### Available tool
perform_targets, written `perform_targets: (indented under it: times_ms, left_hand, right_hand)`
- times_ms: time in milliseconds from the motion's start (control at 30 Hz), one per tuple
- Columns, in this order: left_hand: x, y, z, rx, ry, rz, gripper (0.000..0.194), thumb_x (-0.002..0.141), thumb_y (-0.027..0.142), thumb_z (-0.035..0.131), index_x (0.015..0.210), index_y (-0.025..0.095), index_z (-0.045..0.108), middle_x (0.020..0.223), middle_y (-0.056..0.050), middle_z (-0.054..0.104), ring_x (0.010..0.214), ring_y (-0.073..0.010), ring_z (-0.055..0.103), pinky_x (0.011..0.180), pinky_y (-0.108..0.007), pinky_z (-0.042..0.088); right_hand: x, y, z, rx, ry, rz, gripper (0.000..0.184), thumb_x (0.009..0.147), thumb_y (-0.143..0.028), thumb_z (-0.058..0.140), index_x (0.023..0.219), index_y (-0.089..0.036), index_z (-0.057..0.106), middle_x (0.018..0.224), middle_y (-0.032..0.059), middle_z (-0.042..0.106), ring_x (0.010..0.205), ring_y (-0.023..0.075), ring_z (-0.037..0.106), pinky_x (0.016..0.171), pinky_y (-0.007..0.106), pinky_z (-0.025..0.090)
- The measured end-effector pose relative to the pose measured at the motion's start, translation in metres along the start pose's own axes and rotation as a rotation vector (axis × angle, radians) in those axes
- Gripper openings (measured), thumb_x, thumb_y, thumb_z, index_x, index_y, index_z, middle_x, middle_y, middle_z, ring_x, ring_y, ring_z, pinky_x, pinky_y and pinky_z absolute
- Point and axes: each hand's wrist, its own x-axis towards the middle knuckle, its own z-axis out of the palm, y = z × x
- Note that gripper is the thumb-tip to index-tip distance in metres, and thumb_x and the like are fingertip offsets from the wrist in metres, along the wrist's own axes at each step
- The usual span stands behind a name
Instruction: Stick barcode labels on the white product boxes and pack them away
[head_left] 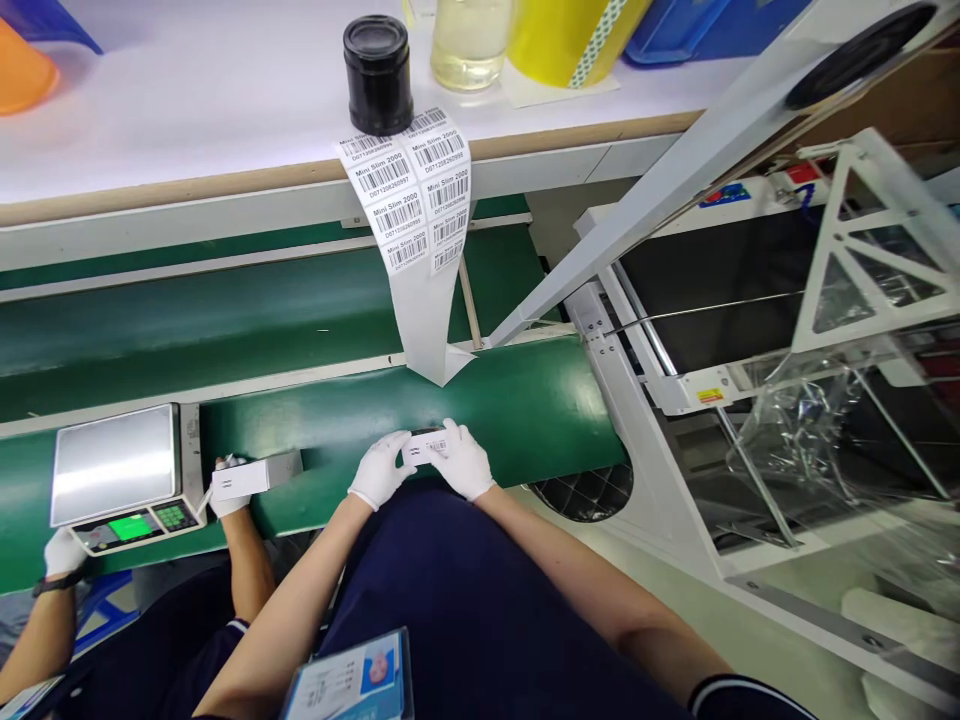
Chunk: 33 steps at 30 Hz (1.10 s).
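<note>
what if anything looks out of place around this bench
The label strip looks oddest: pinned beneath a black cylinder, it dangles off the shelf and is creased sharply at its lower end. Clear plastic also looks crumpled on the machine at right. I see no obvious spill.

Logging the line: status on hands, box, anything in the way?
Left hand, right hand: both on small white box. Its barcode faces camera. Barcode-label strip hangs ahead, clear of both hands.

Left hand (382, 470) and right hand (463, 463) are partly hiding a small box (424, 447).
Its print (415, 452) is appearing too small to read; the bottom edge is cropping a badge (341, 688).
</note>
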Motion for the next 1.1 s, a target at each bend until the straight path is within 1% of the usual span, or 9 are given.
perform_targets:
  times_ms: [100,167,267,367,467,567,700,1000,1100]
  left_hand:
    - [0.0,0.006,-0.011,0.028,-0.025,0.009,0.071,0.078,0.021,0.086,0.144,0.018,0.06,0.148,-0.016,0.063,0.139,-0.033,0.06,0.121,-0.052,0.047]
    - [0.005,0.014,-0.035,0.03,0.034,0.049,0.076,0.079,0.029,0.087,0.148,0.021,0.055,0.151,-0.016,0.061,0.141,-0.0348,0.058,0.12,-0.055,0.048]
    - [0.024,0.043,-0.1,0.013,0.356,0.187,0.072,0.086,0.041,0.082,0.148,0.025,0.05,0.157,-0.017,0.053,0.149,-0.0344,0.049,0.123,-0.055,0.045]
    - [0.055,0.088,-0.176,-0.02,0.681,0.384,0.066,0.089,0.046,0.08,0.144,0.027,0.048,0.16,-0.016,0.046,0.153,-0.0332,0.043,0.124,-0.057,0.042]
    - [0.087,0.134,-0.226,-0.082,0.735,0.525,0.076,0.085,0.048,0.083,0.146,0.027,0.044,0.158,-0.016,0.046,0.149,-0.0324,0.048,0.12,-0.054,0.048]
    - [0.111,0.163,-0.244,-0.114,0.751,0.56,0.068,0.085,0.039,0.084,0.142,0.023,0.05,0.146,-0.014,0.059,0.136,-0.0293,0.06,0.114,-0.049,0.054]
    - [0.121,0.176,-0.248,-0.146,0.81,0.467,0.039,0.087,0.024,0.077,0.124,0.02,0.065,0.128,-0.008,0.073,0.121,-0.0252,0.07,0.109,-0.043,0.058]
    - [0.118,0.183,-0.252,-0.188,0.792,0.403,0.037,0.085,0.025,0.077,0.121,0.019,0.069,0.126,-0.007,0.076,0.117,-0.0244,0.072,0.107,-0.041,0.059]
    - [0.11,0.18,-0.258,-0.185,0.722,0.437,0.051,0.085,0.032,0.08,0.131,0.019,0.064,0.135,-0.009,0.071,0.127,-0.027,0.067,0.11,-0.042,0.057]
  right_hand:
    - [-0.004,0.015,-0.003,0.132,0.039,0.003,0.05,0.103,-0.043,0.049,0.144,-0.017,0.056,0.124,0.0151,0.07,0.109,0.0263,0.069,0.093,0.035,0.053]
    - [0.001,0.022,-0.021,0.245,0.119,0.005,0.039,0.104,-0.03,0.038,0.128,-0.017,0.066,0.112,0.012,0.075,0.102,0.0239,0.071,0.096,0.036,0.053]
    - [0.022,0.012,-0.083,0.423,0.287,-0.107,0.037,0.103,-0.031,0.039,0.119,-0.017,0.069,0.097,0.0092,0.076,0.092,0.022,0.071,0.094,0.038,0.056]
    - [0.051,-0.028,-0.167,0.566,0.493,-0.364,0.033,0.104,-0.04,0.049,0.123,-0.02,0.067,0.12,0.0103,0.072,0.107,0.0211,0.069,0.098,0.038,0.056]
    - [0.081,-0.075,-0.237,0.657,0.547,-0.64,0.035,0.101,-0.04,0.053,0.13,-0.022,0.06,0.145,0.0125,0.06,0.125,0.0207,0.062,0.105,0.039,0.055]
    - [0.102,-0.103,-0.274,0.68,0.509,-0.765,0.033,0.098,-0.039,0.056,0.125,-0.02,0.06,0.136,0.0118,0.065,0.12,0.0195,0.065,0.105,0.038,0.056]
    - [0.108,-0.11,-0.283,0.606,0.631,-0.719,0.023,0.099,-0.038,0.057,0.107,-0.021,0.068,0.105,0.0054,0.075,0.092,0.0183,0.07,0.093,0.037,0.059]
    - [0.101,-0.104,-0.279,0.377,0.905,-0.785,0.027,0.104,-0.039,0.056,0.107,-0.026,0.08,0.114,0.0059,0.078,0.105,0.0216,0.073,0.098,0.041,0.063]
    - [0.089,-0.093,-0.26,0.297,0.998,-0.757,0.022,0.103,-0.033,0.057,0.108,-0.027,0.078,0.127,0.0091,0.071,0.121,0.0255,0.066,0.108,0.047,0.058]
